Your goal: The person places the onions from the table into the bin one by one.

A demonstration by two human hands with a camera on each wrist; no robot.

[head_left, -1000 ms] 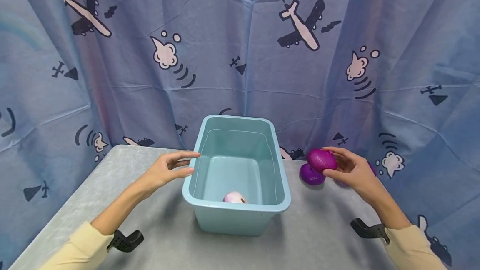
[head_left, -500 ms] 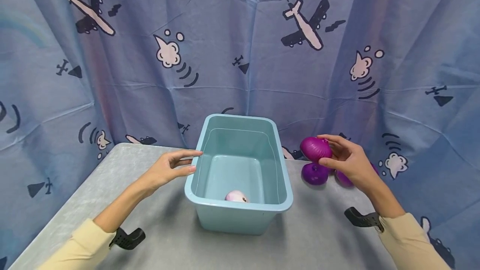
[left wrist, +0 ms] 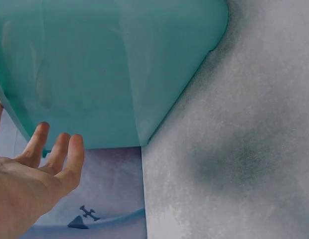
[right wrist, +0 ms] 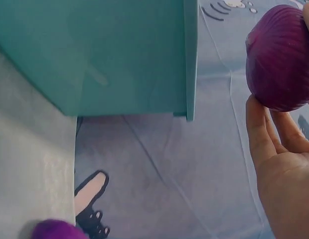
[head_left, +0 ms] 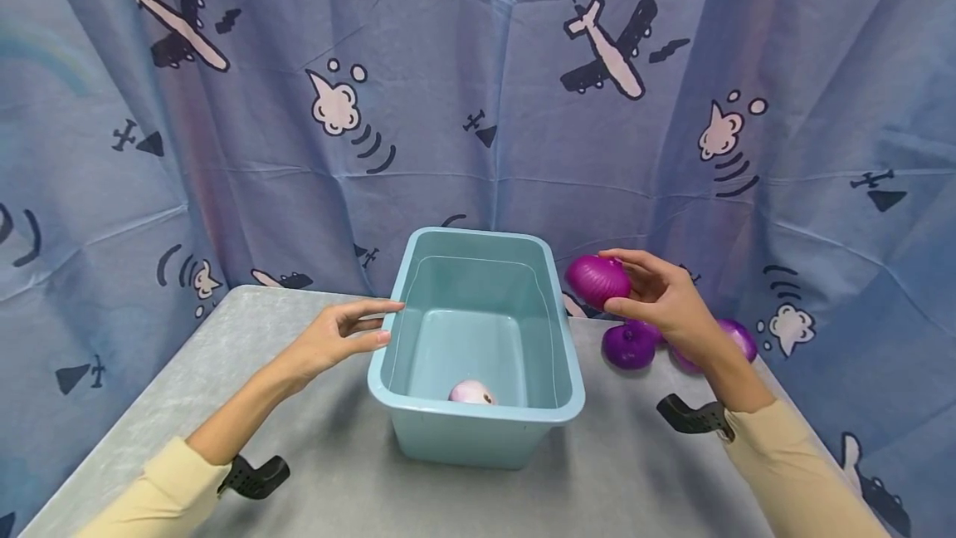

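Note:
My right hand (head_left: 665, 293) pinches a purple onion (head_left: 597, 281) between thumb and fingers, lifted above the table just right of the bin's rim. In the right wrist view the onion (right wrist: 281, 59) sits at the fingertips, beside the bin wall (right wrist: 129, 59). My left hand (head_left: 336, 335) rests at the left rim of the light blue plastic bin (head_left: 478, 413), fingers fairly straight. The left wrist view shows those fingers (left wrist: 60, 154) spread beside the bin's outer side (left wrist: 94, 74). Inside the bin, near its front wall, lies a pale pinkish-white onion (head_left: 470, 392), partly hidden by the rim.
Several more purple onions (head_left: 629, 347) lie on the grey table (head_left: 314, 455) at the right, some partly behind my right hand and forearm. A blue curtain (head_left: 448, 106) printed with airplanes hangs directly behind the table. Black straps (head_left: 695, 416) circle both wrists.
My right hand has raised the purple onion from among the others and carried it left toward the bin. The left hand stays at the rim; the view has shifted slightly.

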